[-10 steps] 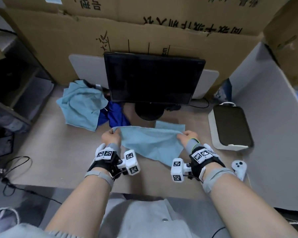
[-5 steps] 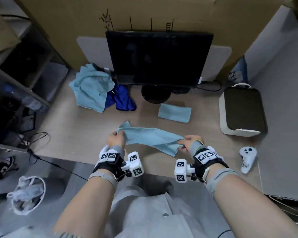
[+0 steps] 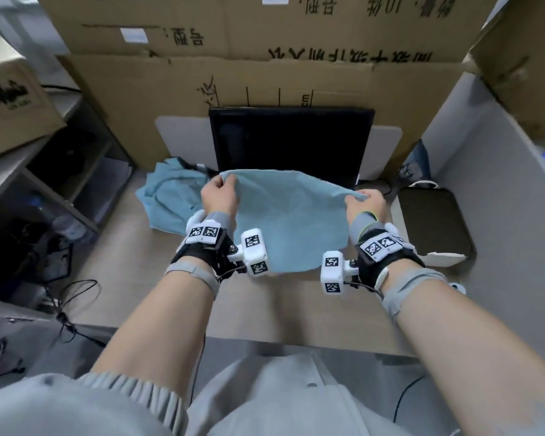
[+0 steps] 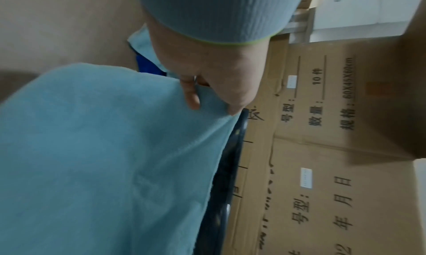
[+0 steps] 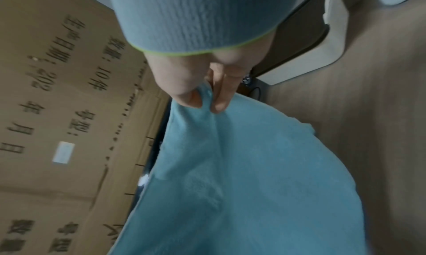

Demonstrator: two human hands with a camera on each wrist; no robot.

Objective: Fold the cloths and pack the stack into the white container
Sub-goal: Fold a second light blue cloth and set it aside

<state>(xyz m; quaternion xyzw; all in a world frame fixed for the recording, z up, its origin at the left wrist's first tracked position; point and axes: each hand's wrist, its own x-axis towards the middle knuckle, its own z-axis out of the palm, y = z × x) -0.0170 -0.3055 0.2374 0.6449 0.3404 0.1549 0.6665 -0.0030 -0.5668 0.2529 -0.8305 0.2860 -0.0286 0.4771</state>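
Note:
A light blue cloth [image 3: 290, 215] hangs spread in the air above the desk, in front of the monitor. My left hand [image 3: 219, 191] pinches its upper left corner, and my right hand [image 3: 364, 199] pinches its upper right corner. In the left wrist view the thumb and fingers of the left hand [image 4: 196, 93] clamp the cloth [image 4: 103, 158] at its edge. In the right wrist view the right hand [image 5: 205, 98] pinches the cloth [image 5: 242, 186] the same way. The white container [image 3: 434, 225] with a dark inside stands at the right of the desk. The raised cloth hides the desk behind it.
A crumpled heap of blue cloths [image 3: 167, 199] lies at the back left. A black monitor [image 3: 291, 143] stands at the back, with cardboard boxes [image 3: 265, 80] behind it. A grey partition [image 3: 497, 215] walls the right side. Cables [image 3: 73, 297] hang off the desk's left edge.
Both hands have lifted the cloth from low over the desk and spread it wide in front of the monitor. The folded cloth seen near the monitor stand is now hidden behind it.

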